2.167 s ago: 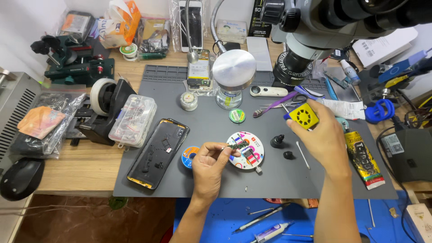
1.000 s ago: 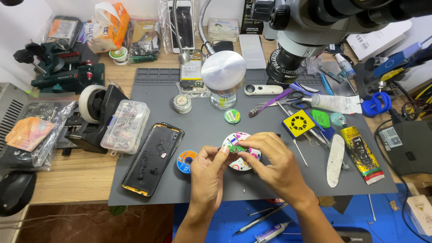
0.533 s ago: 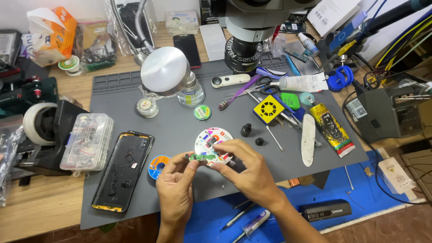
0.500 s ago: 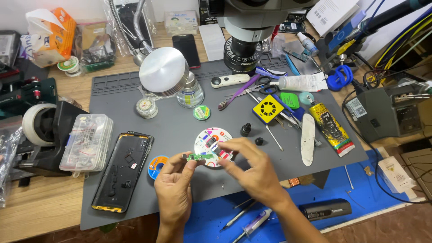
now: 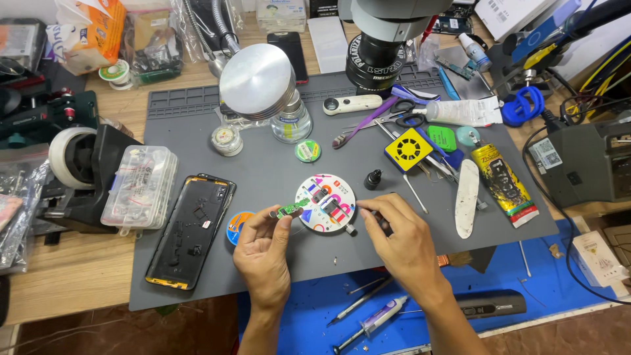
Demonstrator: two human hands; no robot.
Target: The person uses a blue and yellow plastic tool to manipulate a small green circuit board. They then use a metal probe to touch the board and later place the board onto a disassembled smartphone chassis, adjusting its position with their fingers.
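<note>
Left hand [image 5: 263, 253] pinches the small green circuit board [image 5: 292, 209]; right hand [image 5: 399, 233], just beside it, grips a slim tool. Best keep the board level and steady.

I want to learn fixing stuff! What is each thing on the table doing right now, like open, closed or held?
Small green circuit board: pinched in left hand.
Right hand: fingertips at round white disc.
Phone: back off, insides showing, lying flat.
Clear parts box: closed.
Yellow glue tube: lying down.
</note>
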